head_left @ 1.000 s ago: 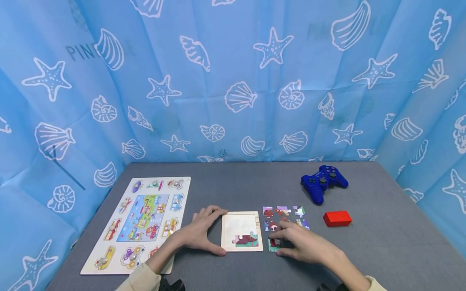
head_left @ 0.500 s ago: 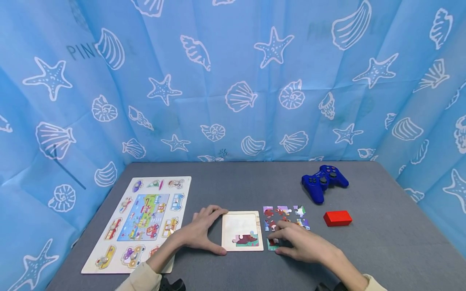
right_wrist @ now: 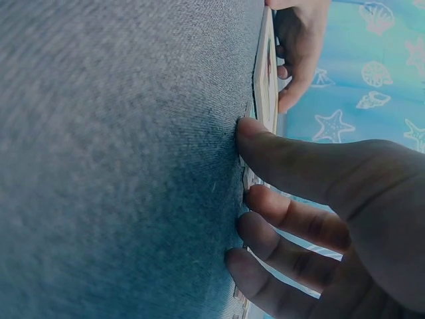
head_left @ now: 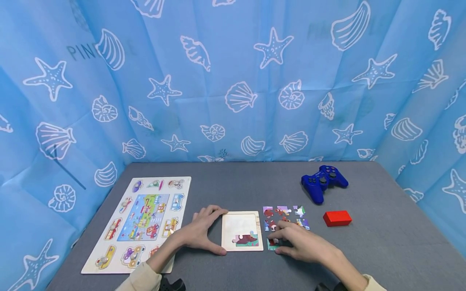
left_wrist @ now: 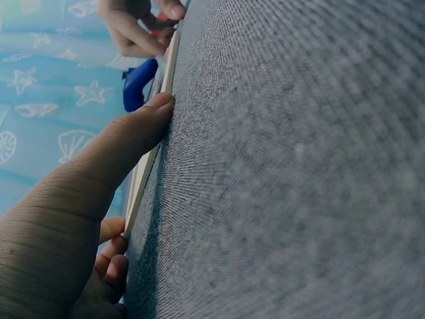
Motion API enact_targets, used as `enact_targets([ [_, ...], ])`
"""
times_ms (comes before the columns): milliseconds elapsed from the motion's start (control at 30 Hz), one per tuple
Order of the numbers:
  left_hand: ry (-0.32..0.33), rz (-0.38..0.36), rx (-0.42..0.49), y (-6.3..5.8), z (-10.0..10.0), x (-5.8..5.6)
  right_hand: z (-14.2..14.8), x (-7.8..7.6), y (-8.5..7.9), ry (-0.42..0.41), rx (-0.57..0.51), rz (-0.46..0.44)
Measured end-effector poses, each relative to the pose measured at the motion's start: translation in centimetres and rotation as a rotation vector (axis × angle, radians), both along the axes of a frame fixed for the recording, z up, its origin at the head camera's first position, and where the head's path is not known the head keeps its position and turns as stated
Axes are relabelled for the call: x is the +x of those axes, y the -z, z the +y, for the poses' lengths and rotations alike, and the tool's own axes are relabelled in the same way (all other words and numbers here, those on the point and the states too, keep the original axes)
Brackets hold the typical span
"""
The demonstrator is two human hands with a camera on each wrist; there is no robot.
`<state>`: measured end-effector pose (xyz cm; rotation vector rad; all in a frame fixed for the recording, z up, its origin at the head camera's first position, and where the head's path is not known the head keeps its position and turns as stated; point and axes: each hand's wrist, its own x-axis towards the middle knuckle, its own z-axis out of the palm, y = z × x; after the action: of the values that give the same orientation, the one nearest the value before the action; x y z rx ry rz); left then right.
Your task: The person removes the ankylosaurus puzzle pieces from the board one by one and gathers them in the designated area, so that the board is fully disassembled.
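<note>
A square wooden puzzle tray [head_left: 260, 230] lies mid-table, with joined puzzle pieces [head_left: 246, 239] in its lower right corner. My left hand [head_left: 200, 230] holds the tray at its left side, thumb at the near corner and index finger at the far one. To the right of it, my right hand [head_left: 300, 240] pinches a puzzle piece [head_left: 272, 245] in red and green between thumb and fingers, close to the tabletop. More loose puzzle pieces [head_left: 283, 210] lie in rows just beyond that hand, which covers part of them. In the right wrist view the thumb [right_wrist: 279, 149] stands apart from the curled fingers [right_wrist: 292, 216].
A larger knobbed puzzle board [head_left: 183, 210] with vehicle shapes lies on the left, partly under the left forearm. A blue game controller [head_left: 323, 182] and a red block [head_left: 337, 218] stand on the right. Behind the grey table [head_left: 233, 186] hangs a blue shell-patterned curtain [head_left: 233, 81].
Between one second and half a second ago, the right hand slid the pinched puzzle piece slightly left and away from me. Since then both hands have stayed put; the tray has not moved.
</note>
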<state>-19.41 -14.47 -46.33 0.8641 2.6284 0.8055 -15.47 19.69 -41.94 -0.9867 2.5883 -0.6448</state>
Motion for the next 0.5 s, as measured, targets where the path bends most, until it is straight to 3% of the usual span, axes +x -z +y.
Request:
enact_targets([
  [500, -0.004, 0.003, 0.004, 0.03, 0.04, 0.03, -0.03, 0.01, -0.09, 0.005, 0.005, -0.001],
])
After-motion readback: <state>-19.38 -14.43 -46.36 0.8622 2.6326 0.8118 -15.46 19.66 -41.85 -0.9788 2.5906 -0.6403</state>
